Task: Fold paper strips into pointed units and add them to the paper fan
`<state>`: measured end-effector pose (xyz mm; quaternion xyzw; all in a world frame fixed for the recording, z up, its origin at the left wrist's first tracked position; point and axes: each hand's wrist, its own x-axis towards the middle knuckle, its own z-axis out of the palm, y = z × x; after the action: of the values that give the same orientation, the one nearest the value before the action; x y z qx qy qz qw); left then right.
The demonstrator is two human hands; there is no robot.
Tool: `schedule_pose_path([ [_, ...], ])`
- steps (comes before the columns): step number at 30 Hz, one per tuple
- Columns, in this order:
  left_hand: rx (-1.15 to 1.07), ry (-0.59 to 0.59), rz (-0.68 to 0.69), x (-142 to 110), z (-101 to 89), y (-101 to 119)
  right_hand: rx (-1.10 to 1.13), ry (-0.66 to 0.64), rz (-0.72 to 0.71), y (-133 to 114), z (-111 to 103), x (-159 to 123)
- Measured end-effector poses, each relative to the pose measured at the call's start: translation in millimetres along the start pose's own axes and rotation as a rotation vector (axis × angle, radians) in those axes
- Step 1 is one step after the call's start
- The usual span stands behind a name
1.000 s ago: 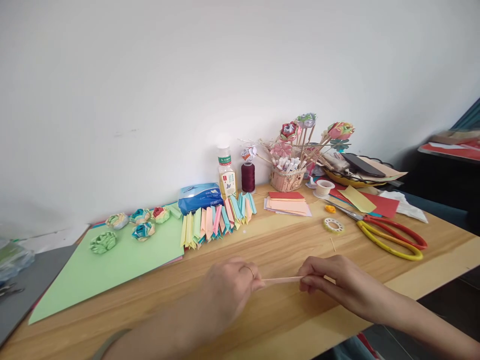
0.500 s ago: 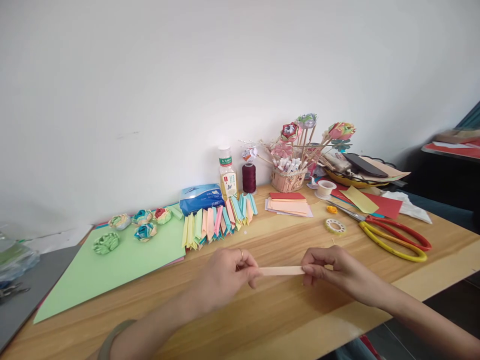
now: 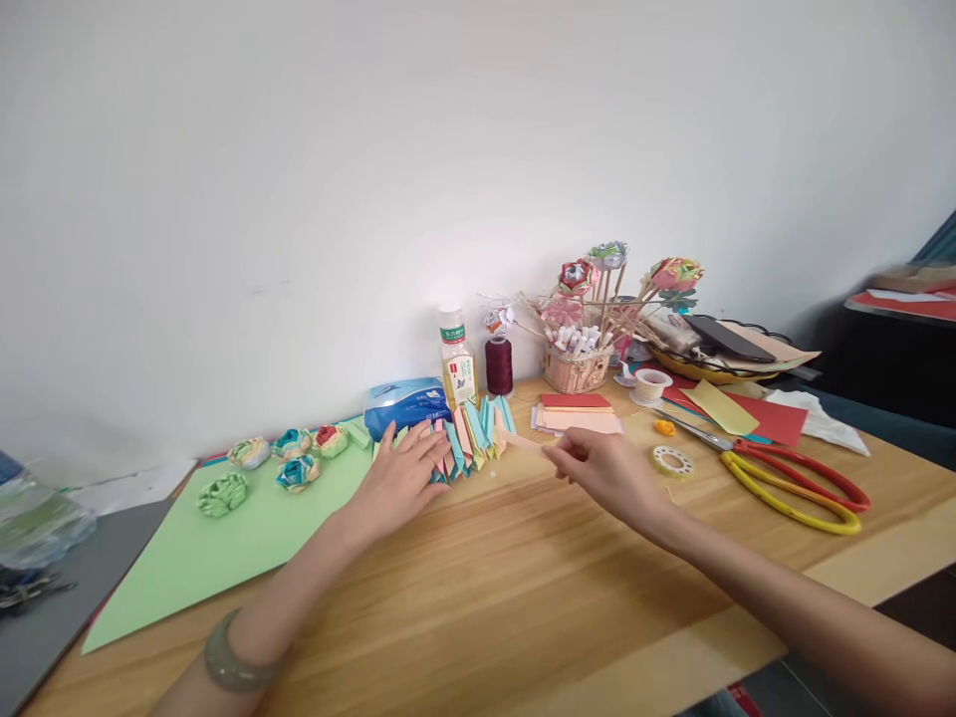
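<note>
My left hand (image 3: 403, 468) lies with fingers spread over the left part of a row of folded paper strips (image 3: 478, 433) in yellow, green, pink, orange and blue. Between the fingertips of my right hand (image 3: 597, 468) is one end of a pale peach folded paper strip (image 3: 529, 443). Its far end reaches the right end of the row. Just behind my right hand lies a stack of cut paper (image 3: 577, 413), red on top and peach below.
Paper flowers (image 3: 222, 494) rest on a green sheet (image 3: 179, 568) at left. Behind the row are a blue tissue pack (image 3: 407, 400), a bottle (image 3: 458, 368) and a maroon thread spool (image 3: 499, 365). Scissors (image 3: 792, 478), a tape roll (image 3: 673, 460) and a flower basket (image 3: 577, 368) are at right.
My left hand has let go of the peach strip and moved forward onto the folded strips. My right hand has carried the peach strip forward and left, to the row's right end.
</note>
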<state>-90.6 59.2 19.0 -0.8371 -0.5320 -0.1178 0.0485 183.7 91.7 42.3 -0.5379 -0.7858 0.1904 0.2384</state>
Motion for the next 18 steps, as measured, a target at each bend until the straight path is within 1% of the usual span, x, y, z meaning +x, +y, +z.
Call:
schedule_pose_path([
  [3, 0.094, -0.002, -0.015, -0.2, 7.6, -3.6, -0.136, 0.024, -0.010, -24.0, 18.0, 19.3],
  [7, 0.175, 0.023, -0.040, 0.2, 13.1, -4.9, -0.250, -0.054, -0.082, -50.3, 40.8, 42.7],
  [10, 0.227, 0.102, -0.099, 0.6, 12.2, -7.4, -0.320, -0.099, -0.154, -55.1, 42.3, 53.2],
  [12, 0.230, 0.161, -0.120, 1.0, 9.9, -8.6, -0.378, -0.106, -0.178, -47.3, 33.2, 57.2],
  [14, 0.210, 0.192, -0.107, 1.5, 6.8, -7.7, -0.453, -0.096, -0.174, -31.2, 19.2, 60.1],
  [16, 0.194, 0.207, -0.083, 1.9, 3.7, -4.0, -0.554, -0.087, -0.120, -9.9, 5.4, 61.5],
  [18, 0.181, 0.228, -0.061, 2.2, 0.9, 1.9, -0.662, -0.094, -0.048, 12.4, -3.9, 60.1],
])
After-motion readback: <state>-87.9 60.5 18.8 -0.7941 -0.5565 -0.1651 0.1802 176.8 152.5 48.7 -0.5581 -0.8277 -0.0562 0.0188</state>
